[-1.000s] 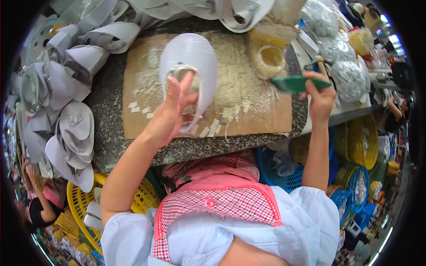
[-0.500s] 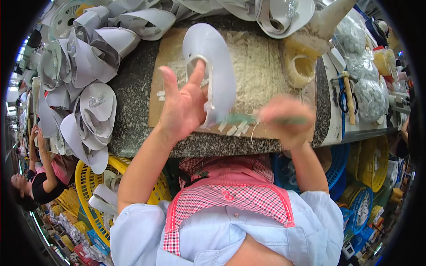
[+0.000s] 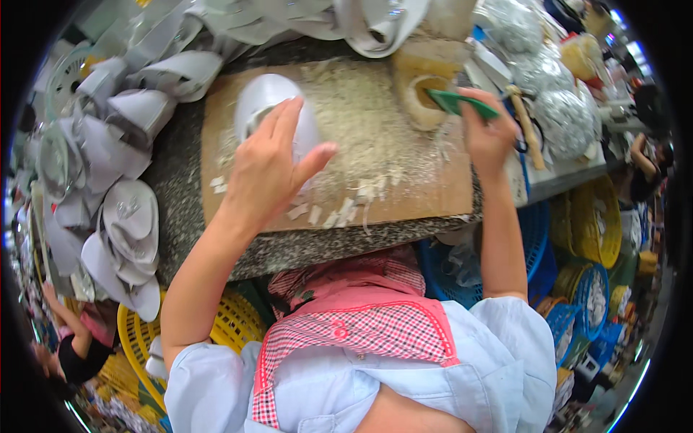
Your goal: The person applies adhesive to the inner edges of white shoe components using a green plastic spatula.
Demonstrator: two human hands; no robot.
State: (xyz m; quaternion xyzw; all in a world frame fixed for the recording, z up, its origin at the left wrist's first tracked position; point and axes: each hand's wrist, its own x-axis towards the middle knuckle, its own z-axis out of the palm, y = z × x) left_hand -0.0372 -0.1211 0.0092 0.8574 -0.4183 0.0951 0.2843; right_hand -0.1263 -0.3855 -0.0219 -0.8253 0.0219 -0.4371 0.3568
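Observation:
A smooth white shoe upper (image 3: 268,88) lies on the brown cardboard sheet (image 3: 339,79), partly hidden by my left hand (image 3: 261,162). The fingers are stretched out across its opening and the thumb is spread away. At the right, my right hand (image 3: 492,136) pinches a flat green glue applicator (image 3: 469,105). Its tip points into the mouth of a glue-crusted, yellowish container (image 3: 415,119); whether the tip touches the glue inside cannot be told. Several small white strips (image 3: 345,212) are scattered along the cardboard's near edge.
White shoe uppers (image 3: 130,216) are heaped along the left, and more (image 3: 289,18) lie at the back. A wooden-handled tool (image 3: 528,133) and clear plastic bags (image 3: 563,119) lie at the right. Yellow (image 3: 234,317) and blue baskets (image 3: 535,242) stand below the speckled tabletop (image 3: 184,166). Other people sit at both sides.
My right hand has carried the green applicator from the upper's near edge to the container. My left hand has turned back-up over the upper, which is now lower. The view has shifted.

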